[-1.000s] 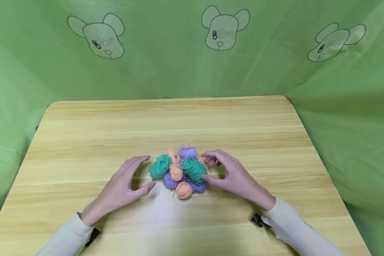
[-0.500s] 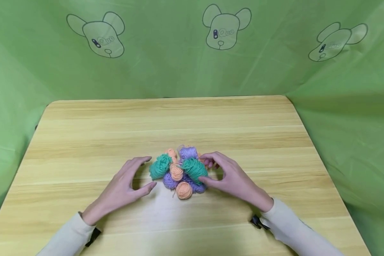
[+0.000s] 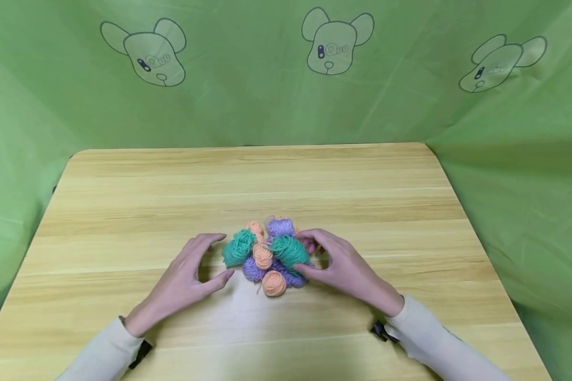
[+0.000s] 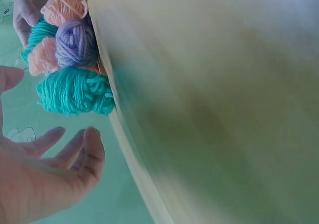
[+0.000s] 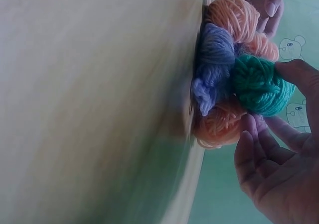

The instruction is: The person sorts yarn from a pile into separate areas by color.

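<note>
A heap of yarn balls sits on the wooden table (image 3: 171, 180), in green, purple and peach. My right hand (image 3: 345, 262) grips the green yarn ball (image 3: 289, 253) on the heap's right side, thumb on its near side and fingers on its far side. In the right wrist view that green ball (image 5: 261, 87) lies between thumb and fingertips, still against the heap. My left hand (image 3: 183, 278) stands with spread, bent fingers around the left green yarn ball (image 3: 239, 247), a small gap apart. The left wrist view shows this ball (image 4: 75, 90) free of the fingers.
A peach ball (image 3: 274, 283) is at the heap's front, a purple ball (image 3: 280, 227) at its back. More peach (image 3: 262, 256) and purple (image 3: 253, 270) balls lie between. A green curtain (image 3: 248, 106) with printed animal heads hangs behind the table.
My right hand has moved slightly left, its thumb and fingers coming in around the right green yarn ball. The left hand has shifted barely to the right. The heap looks unmoved.
</note>
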`<control>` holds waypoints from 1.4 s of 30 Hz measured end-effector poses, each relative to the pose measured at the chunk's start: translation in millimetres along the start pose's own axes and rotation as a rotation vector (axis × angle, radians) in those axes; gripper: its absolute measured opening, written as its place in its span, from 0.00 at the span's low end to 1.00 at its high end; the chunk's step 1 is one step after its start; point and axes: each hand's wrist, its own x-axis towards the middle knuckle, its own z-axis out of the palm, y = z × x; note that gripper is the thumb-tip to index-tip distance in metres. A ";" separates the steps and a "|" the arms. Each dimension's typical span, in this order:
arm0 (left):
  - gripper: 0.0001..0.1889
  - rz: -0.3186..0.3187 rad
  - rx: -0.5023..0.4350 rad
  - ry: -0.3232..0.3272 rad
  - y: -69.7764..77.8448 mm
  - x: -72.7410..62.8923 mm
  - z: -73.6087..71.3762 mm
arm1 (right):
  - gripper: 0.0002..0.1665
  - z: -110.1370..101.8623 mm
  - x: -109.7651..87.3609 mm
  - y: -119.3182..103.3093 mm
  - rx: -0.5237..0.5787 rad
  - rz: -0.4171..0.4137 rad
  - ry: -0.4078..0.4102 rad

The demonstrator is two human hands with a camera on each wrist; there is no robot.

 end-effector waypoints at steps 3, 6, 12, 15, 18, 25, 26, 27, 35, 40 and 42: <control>0.39 0.002 -0.013 0.021 -0.2 -1.8 0.4 | 0.37 1.3 -0.7 0.3 -0.001 0.004 -0.007; 0.38 0.006 -0.026 0.035 -0.1 -2.8 0.8 | 0.36 2.0 -0.7 0.2 0.000 0.009 -0.014; 0.27 0.026 -0.065 0.076 3.3 -2.5 2.4 | 0.33 2.4 1.1 -0.9 0.001 0.036 -0.022; 0.23 0.044 -0.102 0.088 6.4 -3.1 4.4 | 0.31 3.1 1.4 -0.7 0.002 0.055 -0.022; 0.21 0.068 -0.145 0.092 9.6 -3.6 7.7 | 0.30 3.2 1.8 -1.5 0.004 0.073 -0.018; 0.19 0.093 -0.190 0.071 17.8 -1.2 15.7 | 0.27 3.5 3.0 -3.3 0.012 0.112 -0.005; 0.19 0.087 -0.187 0.066 19.1 -1.0 16.8 | 0.26 3.9 3.2 -3.5 0.015 0.116 -0.004; 0.19 0.081 -0.184 0.061 20.4 -0.8 17.7 | 0.26 4.2 3.5 -3.7 0.017 0.121 -0.004; 0.20 0.005 -0.130 0.006 23.9 -2.5 24.8 | 0.21 3.9 4.1 -5.6 0.033 0.147 -0.005; 0.27 -0.051 -0.073 -0.038 26.7 -3.9 27.7 | 0.20 3.2 3.5 -5.6 0.042 0.165 -0.001; 0.29 -0.073 -0.071 -0.049 27.7 -3.7 29.1 | 0.20 3.2 3.5 -6.0 0.046 0.169 0.000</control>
